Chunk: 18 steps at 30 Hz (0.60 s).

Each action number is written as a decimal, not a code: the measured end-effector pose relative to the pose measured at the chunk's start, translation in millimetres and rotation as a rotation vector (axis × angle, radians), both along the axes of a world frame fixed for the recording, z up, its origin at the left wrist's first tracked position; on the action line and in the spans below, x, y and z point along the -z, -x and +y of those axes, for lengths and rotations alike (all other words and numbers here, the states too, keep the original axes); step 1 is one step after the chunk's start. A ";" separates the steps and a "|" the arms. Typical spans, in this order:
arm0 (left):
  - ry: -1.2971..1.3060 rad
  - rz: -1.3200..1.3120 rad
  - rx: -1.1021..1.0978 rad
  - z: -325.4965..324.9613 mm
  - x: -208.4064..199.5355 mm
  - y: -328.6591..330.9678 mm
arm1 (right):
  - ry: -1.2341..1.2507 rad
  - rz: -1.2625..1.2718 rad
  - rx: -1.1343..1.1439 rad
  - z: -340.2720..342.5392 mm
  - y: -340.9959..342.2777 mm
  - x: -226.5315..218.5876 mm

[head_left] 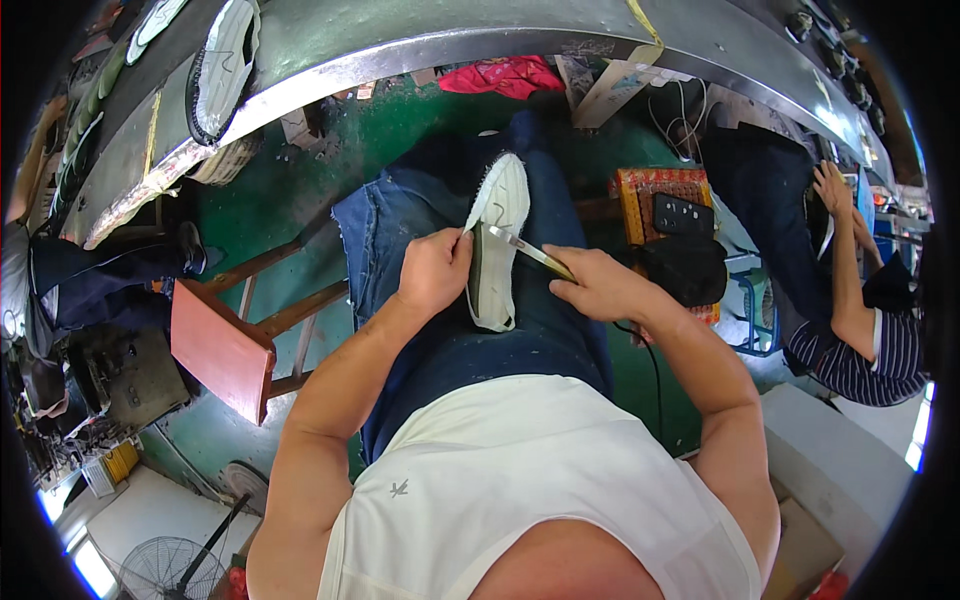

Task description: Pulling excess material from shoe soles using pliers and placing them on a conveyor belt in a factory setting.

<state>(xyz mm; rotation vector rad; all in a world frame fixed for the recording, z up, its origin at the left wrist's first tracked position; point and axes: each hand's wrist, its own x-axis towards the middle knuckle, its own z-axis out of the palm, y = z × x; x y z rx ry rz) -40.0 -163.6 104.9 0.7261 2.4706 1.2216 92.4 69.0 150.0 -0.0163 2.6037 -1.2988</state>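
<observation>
A white shoe upper (497, 290) lies lengthwise over my lap, its pale underside turned up and a rough fringed edge round its far end. My left hand (436, 268) grips its left edge, with the fingers closed and the thumb on the rim. In my right hand (603, 283) is a hand tool (535, 256) with a silver metal head and a yellowish-brown handle; its exact kind is unclear. The tool's head rests at or just over the middle of the shoe upper; contact cannot be made out.
A metal-edged workbench (400, 60) curves across the far side, with another shoe upper (222, 75) at its left. A reddish wooden stool (225, 350) stands left. To my right, a black bag (685, 268) sits on a patterned seat (640, 195). Co-workers (865, 340) sit at both sides.
</observation>
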 end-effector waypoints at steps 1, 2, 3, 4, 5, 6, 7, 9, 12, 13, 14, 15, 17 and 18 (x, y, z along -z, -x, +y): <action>-0.035 0.085 0.024 0.7 1.4 -0.7 | -0.063 -0.032 -0.035 1.6 6.0 -0.6; -0.048 0.179 0.034 2.6 1.7 -2.8 | -0.124 -0.064 -0.069 2.1 14.0 -3.2; -0.048 0.180 0.035 4.7 -0.5 -4.3 | -0.124 -0.064 -0.068 2.4 25.9 -13.3; -0.029 0.238 0.068 6.7 -2.5 -5.7 | -0.162 -0.287 -0.171 5.1 39.8 -27.0; -0.011 0.294 0.105 7.7 -4.1 -6.6 | -0.197 -0.514 -0.268 6.8 53.7 -43.2; -0.029 0.334 0.146 9.4 -4.1 -5.7 | 0.028 -0.863 -0.108 10.0 68.2 -58.3; -0.032 0.332 0.155 8.5 -4.7 -5.3 | 0.207 -0.828 -0.137 21.2 72.2 -53.6; 0.140 0.210 0.148 7.4 -11.8 -1.4 | 0.071 -0.866 -0.200 27.5 91.2 -59.7; -0.298 -0.262 -0.216 16.0 55.1 13.1 | -0.269 -0.641 -0.405 20.5 107.7 -61.6; -0.296 -0.268 -0.219 22.1 60.3 13.3 | -0.454 -0.535 -0.513 19.7 112.0 -63.9; -0.398 -0.618 -0.276 28.9 65.3 10.3 | -0.465 -0.510 -0.460 18.1 110.8 -67.4; -0.498 -0.968 -0.332 31.1 69.3 9.0 | -0.463 -0.513 -0.469 16.4 108.1 -63.3; -0.538 -1.137 -0.269 19.2 74.3 12.0 | -0.420 -0.399 -0.385 16.4 97.1 -44.1; -0.637 -1.239 -0.231 18.4 66.0 12.3 | -0.334 -0.351 -0.354 17.8 88.4 -31.5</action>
